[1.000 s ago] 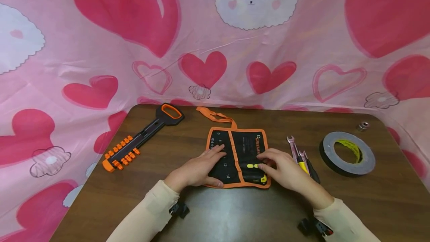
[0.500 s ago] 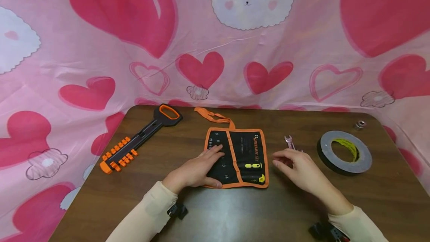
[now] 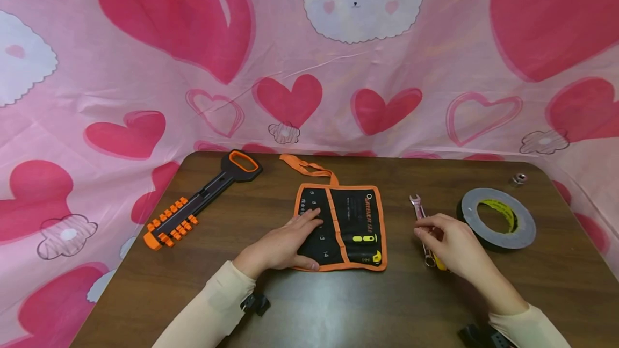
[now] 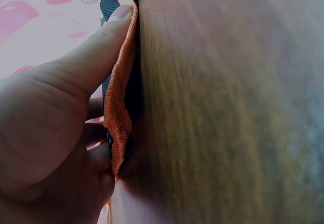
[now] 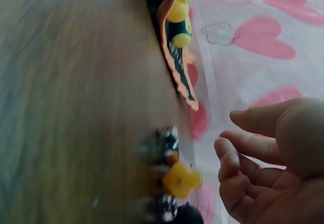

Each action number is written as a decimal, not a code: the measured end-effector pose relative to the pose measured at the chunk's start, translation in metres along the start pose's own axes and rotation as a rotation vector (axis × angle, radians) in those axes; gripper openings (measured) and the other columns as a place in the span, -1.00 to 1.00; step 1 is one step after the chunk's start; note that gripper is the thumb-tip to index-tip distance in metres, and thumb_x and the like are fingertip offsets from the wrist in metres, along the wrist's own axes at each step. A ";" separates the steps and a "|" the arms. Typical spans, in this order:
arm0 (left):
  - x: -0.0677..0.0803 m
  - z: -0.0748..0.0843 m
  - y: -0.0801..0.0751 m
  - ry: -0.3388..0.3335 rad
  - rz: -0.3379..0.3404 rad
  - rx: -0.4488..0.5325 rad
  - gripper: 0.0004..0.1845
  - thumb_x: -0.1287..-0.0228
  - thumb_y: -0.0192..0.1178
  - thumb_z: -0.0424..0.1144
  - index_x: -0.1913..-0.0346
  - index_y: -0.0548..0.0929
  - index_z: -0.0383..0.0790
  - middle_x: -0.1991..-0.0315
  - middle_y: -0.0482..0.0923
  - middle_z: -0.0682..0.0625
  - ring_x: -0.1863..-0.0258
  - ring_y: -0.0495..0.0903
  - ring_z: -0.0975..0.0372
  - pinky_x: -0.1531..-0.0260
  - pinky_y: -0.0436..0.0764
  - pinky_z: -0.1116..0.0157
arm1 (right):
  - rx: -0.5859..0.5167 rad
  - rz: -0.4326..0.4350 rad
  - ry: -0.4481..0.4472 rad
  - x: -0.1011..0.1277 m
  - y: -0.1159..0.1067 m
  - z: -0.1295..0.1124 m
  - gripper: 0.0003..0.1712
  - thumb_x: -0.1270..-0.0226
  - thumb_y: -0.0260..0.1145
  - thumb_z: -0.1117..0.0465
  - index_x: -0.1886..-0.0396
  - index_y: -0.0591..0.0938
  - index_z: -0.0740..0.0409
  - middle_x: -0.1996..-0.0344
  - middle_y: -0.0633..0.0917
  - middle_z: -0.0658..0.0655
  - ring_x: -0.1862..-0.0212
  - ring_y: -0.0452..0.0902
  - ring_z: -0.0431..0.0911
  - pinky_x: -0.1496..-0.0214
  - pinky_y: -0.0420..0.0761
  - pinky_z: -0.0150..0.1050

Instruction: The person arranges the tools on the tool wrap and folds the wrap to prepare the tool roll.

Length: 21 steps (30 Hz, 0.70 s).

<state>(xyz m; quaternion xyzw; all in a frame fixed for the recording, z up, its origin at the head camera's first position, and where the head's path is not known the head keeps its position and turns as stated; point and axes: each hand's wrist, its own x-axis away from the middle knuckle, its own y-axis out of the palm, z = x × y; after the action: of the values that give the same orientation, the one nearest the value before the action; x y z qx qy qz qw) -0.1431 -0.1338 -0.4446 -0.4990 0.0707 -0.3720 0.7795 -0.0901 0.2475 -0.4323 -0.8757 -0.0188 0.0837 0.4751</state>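
Note:
A black tool pouch [image 3: 360, 219] with orange trim lies open in the middle of the brown table [image 3: 338, 305], with a yellow-tipped tool [image 3: 362, 239] tucked in its right side. My left hand [image 3: 295, 235] rests flat on the pouch's left half. Its thumb presses the orange hem [image 4: 119, 112] at the near edge. To the right of the pouch, my right hand [image 3: 450, 240] hovers over a small bunch of tools with its fingers loosely curled. A silver wrench [image 3: 417, 205] and a yellow-handled tool [image 3: 439, 263] show there. In the right wrist view the fingers [image 5: 248, 153] stay clear of the yellow piece [image 5: 179, 179].
A grey tape roll [image 3: 498, 219] lies right of my right hand, with a small metal nut [image 3: 518, 179] behind it. A black and orange socket rail [image 3: 200, 197] lies at the far left. Pink heart-print cloth [image 3: 309, 69] hangs behind and around the table.
My right hand left the pouch's right side and moved right to the tools beside it. The left hand stayed on the pouch.

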 end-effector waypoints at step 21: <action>0.001 0.000 -0.001 0.008 -0.001 0.008 0.04 -0.29 0.55 0.14 -0.69 0.27 -0.10 -0.80 -0.05 -0.01 -0.80 -0.06 0.04 -0.66 0.25 -0.14 | 0.089 -0.031 0.052 -0.003 0.007 0.015 -0.84 -0.30 0.59 0.18 0.25 0.85 0.19 0.48 0.50 0.02 0.41 0.31 -0.13 0.40 0.23 -0.25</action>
<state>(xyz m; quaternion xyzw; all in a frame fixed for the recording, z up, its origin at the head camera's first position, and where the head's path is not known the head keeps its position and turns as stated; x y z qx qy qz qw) -0.1430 -0.1349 -0.4436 -0.4942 0.0723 -0.3746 0.7811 -0.0953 0.2557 -0.4454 -0.8551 -0.0163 0.0543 0.5153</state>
